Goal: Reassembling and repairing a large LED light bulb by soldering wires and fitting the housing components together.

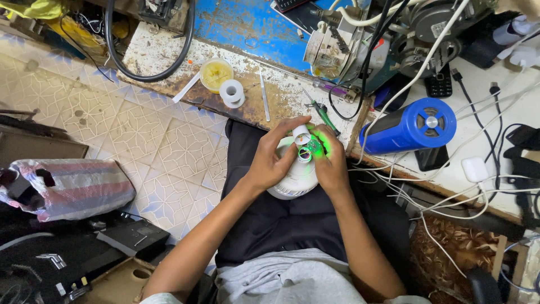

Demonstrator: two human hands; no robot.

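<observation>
I see my left hand [273, 163] grasping the white bulb housing [292, 179] over my lap. My right hand [332, 163] pinches the green circuit board [315, 147] at its top, just below the worn bench [270, 95]

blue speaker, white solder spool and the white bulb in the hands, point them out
blue speaker [400, 130], head view, on its cylinder side
white solder spool [232, 93], head view, on its top rim
white bulb [295, 181], head view, on its dome below the fingers
</observation>
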